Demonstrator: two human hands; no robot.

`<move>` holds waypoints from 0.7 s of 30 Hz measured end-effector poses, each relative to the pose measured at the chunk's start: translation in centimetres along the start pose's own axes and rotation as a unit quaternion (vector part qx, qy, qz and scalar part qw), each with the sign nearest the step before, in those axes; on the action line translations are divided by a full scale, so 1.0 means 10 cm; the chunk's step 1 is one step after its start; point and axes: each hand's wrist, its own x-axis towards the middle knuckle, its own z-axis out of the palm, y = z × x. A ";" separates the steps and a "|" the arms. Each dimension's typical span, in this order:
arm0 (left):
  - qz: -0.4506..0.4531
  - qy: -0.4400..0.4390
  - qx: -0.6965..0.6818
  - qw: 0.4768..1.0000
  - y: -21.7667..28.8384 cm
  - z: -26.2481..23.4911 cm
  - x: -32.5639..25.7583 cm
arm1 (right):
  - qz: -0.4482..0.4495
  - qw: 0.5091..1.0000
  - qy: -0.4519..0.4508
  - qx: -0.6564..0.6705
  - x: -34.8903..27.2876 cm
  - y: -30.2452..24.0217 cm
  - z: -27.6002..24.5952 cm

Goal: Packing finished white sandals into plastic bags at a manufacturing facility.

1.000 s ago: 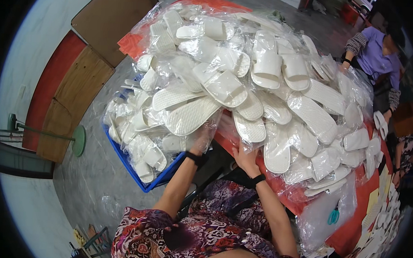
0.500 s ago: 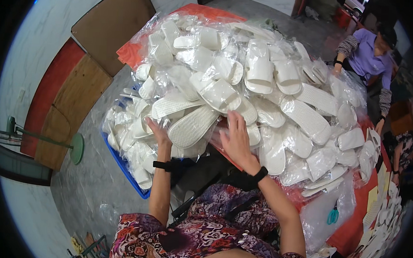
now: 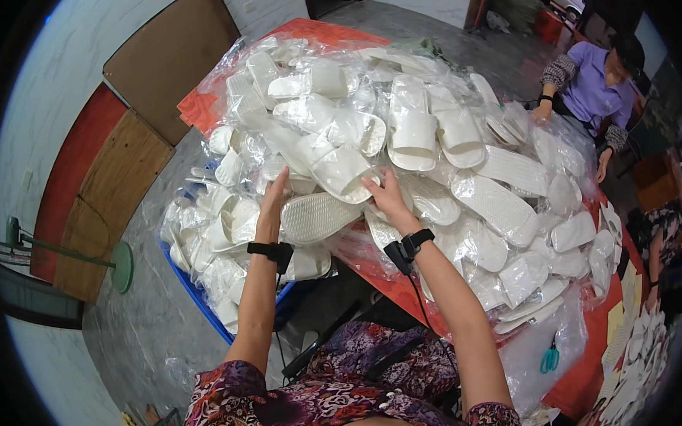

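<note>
A large heap of white slippers in clear plastic bags covers the table in front of me. My right hand (image 3: 388, 198) is closed on the toe edge of a bagged white slipper (image 3: 341, 170) near the front of the heap, thumb and fingers around it. My left hand (image 3: 271, 202) has its fingers stretched upward beside the same group, against the bagged slippers. Between my hands another slipper (image 3: 319, 218) lies sole up, its ridged underside showing. Dark bands with small black devices sit on both wrists.
A blue crate (image 3: 200, 302) full of bagged slippers stands at the left. Red cloth (image 3: 398, 288) covers the table edge. Teal scissors (image 3: 550, 359) lie on plastic at the right. A person in purple (image 3: 599, 91) works at the far right. A green stand base (image 3: 122, 267) is on the floor.
My right hand has closed on a slipper's edge where its fingers were apart before. My left hand has moved up along the heap. The upper slipper has shifted down and left.
</note>
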 end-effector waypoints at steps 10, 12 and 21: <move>0.054 0.063 -0.112 0.990 -0.11 0.05 -0.54 | -0.237 0.959 -0.007 -0.158 -0.57 0.04 0.44; 0.129 0.071 -0.107 0.983 0.08 0.20 -0.86 | -0.273 0.957 -0.006 -0.102 -0.64 0.09 0.52; 0.231 0.025 -0.009 0.973 0.75 0.93 -1.69 | -0.203 0.979 -0.014 0.006 -1.46 -0.63 0.09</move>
